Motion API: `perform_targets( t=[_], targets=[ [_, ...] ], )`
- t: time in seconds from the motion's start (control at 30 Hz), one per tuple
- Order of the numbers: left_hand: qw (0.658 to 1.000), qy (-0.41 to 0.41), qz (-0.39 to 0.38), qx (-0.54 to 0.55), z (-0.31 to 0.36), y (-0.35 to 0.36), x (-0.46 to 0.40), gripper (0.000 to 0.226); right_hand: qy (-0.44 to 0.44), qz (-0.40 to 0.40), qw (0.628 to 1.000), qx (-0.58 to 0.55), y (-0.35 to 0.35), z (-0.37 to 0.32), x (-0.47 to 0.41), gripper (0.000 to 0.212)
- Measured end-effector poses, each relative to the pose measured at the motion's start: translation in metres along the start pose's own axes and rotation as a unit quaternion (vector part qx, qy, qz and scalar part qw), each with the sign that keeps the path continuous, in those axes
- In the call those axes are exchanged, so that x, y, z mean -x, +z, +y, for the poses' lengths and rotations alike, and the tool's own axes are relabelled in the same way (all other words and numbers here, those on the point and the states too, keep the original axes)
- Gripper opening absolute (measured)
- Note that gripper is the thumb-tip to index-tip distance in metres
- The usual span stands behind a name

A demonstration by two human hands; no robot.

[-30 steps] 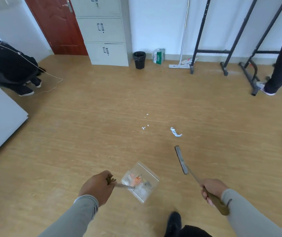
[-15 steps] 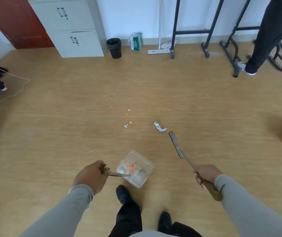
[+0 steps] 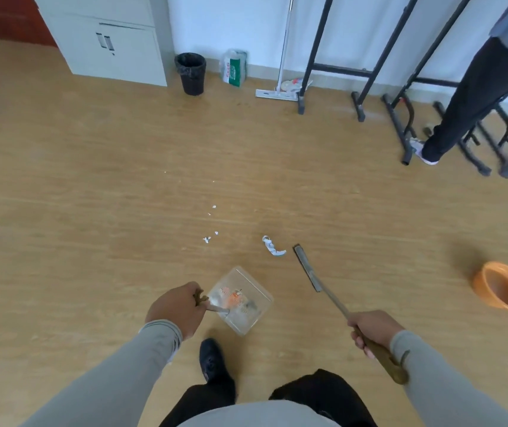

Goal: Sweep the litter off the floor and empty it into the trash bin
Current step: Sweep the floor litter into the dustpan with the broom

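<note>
Litter is what I am after, and some of it already sits in the clear dustpan, a reddish scrap and some pale bits, so by my reckoning the job is partly done. The trash bin stands far ahead of my hands by the wall, beside a pale cabinet, so the emptying is not yet done and there is a walk to it.

My left hand has its fingers curled round the dustpan's thin handle, holding the pan low just ahead of my shoe. My right hand grips the brown handle of the brush, whose dark head reaches forward and to the left of that hand.

Just ahead of the brush head and apart from it lies a twisted paper scrap, near the pan's far corner. I judge that to be the next piece to take. Farther left, ahead of the pan, lie a few white crumbs, with smaller specks strung out beyond them toward the bin. All of these are still loose on the floor. An orange bowl lies well off to the right of my right hand.
</note>
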State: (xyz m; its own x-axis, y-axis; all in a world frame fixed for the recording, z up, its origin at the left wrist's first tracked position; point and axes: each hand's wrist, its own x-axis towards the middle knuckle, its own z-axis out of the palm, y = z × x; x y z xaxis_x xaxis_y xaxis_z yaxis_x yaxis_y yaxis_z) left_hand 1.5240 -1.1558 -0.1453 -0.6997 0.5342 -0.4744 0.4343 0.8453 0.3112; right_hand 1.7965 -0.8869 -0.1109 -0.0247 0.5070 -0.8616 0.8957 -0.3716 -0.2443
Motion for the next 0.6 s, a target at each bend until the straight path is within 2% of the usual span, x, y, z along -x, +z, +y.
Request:
perform_targets(
  t=[0.2,0.6],
  targets=[
    [1.000,0.009,-0.027,-0.003,0.004,-0.010,-0.053,0.013,0.002,0.014,0.999,0.039,0.005,-0.058,-0.007,0.021],
    [0.998,-0.030,-0.046,-0.025,0.030,0.005,-0.133,0.019,-0.024,0.014,0.991,0.129,-0.004,-0.146,-0.100,0.021]
  ],
)
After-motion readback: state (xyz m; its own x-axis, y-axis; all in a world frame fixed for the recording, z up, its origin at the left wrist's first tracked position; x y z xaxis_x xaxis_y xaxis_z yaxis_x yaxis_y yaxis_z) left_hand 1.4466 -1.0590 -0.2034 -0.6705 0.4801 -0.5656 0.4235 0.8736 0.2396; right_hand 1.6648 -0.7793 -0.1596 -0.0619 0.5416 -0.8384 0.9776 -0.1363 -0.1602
